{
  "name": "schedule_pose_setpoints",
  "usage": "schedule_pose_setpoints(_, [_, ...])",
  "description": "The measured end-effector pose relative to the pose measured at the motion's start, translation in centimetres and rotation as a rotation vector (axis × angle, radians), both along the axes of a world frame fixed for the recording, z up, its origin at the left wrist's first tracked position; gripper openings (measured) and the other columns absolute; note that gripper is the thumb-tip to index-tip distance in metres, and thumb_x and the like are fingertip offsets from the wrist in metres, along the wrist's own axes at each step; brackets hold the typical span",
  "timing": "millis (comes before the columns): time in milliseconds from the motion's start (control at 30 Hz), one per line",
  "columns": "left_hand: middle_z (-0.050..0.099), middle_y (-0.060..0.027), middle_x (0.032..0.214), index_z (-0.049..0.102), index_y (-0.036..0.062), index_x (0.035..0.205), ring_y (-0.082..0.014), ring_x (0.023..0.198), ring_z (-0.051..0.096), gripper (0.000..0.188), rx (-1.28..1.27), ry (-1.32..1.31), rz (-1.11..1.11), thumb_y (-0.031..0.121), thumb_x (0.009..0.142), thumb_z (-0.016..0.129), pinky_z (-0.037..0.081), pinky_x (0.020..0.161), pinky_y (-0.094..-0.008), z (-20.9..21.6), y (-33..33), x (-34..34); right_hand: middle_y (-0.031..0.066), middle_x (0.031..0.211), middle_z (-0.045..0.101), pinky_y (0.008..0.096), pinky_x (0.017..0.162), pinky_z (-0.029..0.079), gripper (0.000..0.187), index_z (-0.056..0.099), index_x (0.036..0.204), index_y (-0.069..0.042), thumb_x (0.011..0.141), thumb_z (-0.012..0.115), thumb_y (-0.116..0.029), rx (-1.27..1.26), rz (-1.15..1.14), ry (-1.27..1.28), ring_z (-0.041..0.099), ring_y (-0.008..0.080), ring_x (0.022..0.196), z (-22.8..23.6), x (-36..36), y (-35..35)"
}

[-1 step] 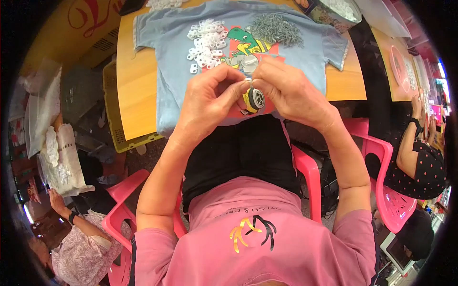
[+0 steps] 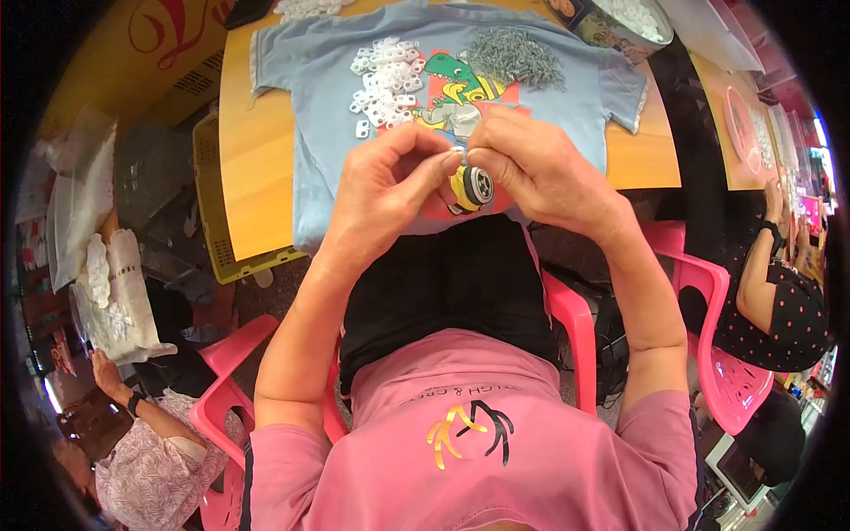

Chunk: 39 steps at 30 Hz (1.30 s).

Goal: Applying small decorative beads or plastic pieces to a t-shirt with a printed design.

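Note:
Over the near part of a light blue T-shirt (image 2: 323, 115) my two hands meet, fingertips almost touching. My left hand (image 2: 382, 184) is closed, pinching a small white plastic piece (image 2: 458, 150) between thumb and forefinger; mostly covered by the fingers, it shows only an edge. My right hand (image 2: 542, 168) is closed in a pinch at the same piece, and whatever sits in its fingers is too small to make out. Beyond the left hand lies a heap of white plastic pieces with holes (image 2: 387, 84). A pile of thin grey metal pieces (image 2: 518, 57) lies beyond the right hand.
The shirt, printed with a green dinosaur, covers a wooden table (image 2: 252, 177). A round tin of white pieces (image 2: 633, 19) stands at the far right. A yellow crate (image 2: 212, 203) is below the table's left side. Pink chairs (image 2: 708, 310) and other people sit on both sides.

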<state>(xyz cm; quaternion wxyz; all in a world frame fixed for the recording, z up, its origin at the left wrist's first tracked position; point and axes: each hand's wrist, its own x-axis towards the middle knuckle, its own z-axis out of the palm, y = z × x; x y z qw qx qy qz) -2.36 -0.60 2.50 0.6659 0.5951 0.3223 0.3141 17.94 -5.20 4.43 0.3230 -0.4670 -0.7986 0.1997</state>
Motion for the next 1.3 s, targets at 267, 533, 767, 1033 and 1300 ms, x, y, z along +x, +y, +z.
schedule_pose_setpoints(267, [0.067,-0.0080,0.080,0.060,-0.0009,0.100,-0.0132,0.071,0.065,0.014,-0.091,-0.263,0.255,0.012,0.094,0.063,0.052,0.064,-0.0246,-0.5,-0.4,-1.6,0.0070,0.082,0.064,0.0277,0.061,0.046,0.016,0.064,0.101,0.001,0.092,0.063,-0.012,0.009,-0.157,0.127,0.056,0.0133,0.067,0.3,-1.1,4.5])
schedule_pose_setpoints(533, [0.067,-0.0082,0.088,0.060,-0.0008,0.102,-0.0136,0.079,0.066,0.014,-0.173,-0.421,0.276,0.010,0.094,0.063,0.053,0.070,-0.0257,-1.1,1.2,0.0,0.0097,0.086,0.069,0.0298,0.068,0.050,0.021,0.065,0.104,0.002,0.091,0.063,-0.015,0.117,-0.279,0.019,0.060,0.0139,0.072,3.2,-0.4,12.9])
schedule_pose_setpoints(767, [0.064,-0.0072,0.098,0.060,-0.0004,0.101,-0.0134,0.082,0.066,0.010,-0.178,-0.507,0.184,0.005,0.093,0.063,0.053,0.072,-0.0253,-2.0,1.2,0.5,0.0144,0.083,0.069,0.0348,0.071,0.050,0.024,0.069,0.097,-0.002,0.086,0.065,-0.023,0.083,-0.252,-0.157,0.066,0.0228,0.075,0.3,-1.0,21.3])
schedule_pose_setpoints(1033, [0.061,-0.0113,0.106,0.059,0.0001,0.100,-0.0152,0.082,0.065,0.008,-0.181,-0.468,0.176,0.004,0.093,0.061,0.052,0.072,-0.0272,-2.1,1.2,0.3,0.0139,0.084,0.070,0.0385,0.075,0.052,0.024,0.070,0.098,-0.007,0.084,0.064,-0.025,-0.042,-0.170,-0.252,0.067,0.0282,0.079,-0.1,-5.7,23.9])
schedule_pose_setpoints(1300, [0.060,-0.0093,0.104,0.059,-0.0007,0.102,-0.0144,0.081,0.065,0.010,-0.169,-0.458,0.170,0.004,0.094,0.061,0.053,0.070,-0.0266,-2.2,1.2,0.3,0.0144,0.093,0.070,0.0442,0.081,0.050,0.021,0.068,0.103,-0.011,0.087,0.061,-0.024,0.018,-0.098,-0.340,0.065,0.0353,0.091,-1.1,-5.9,24.5])
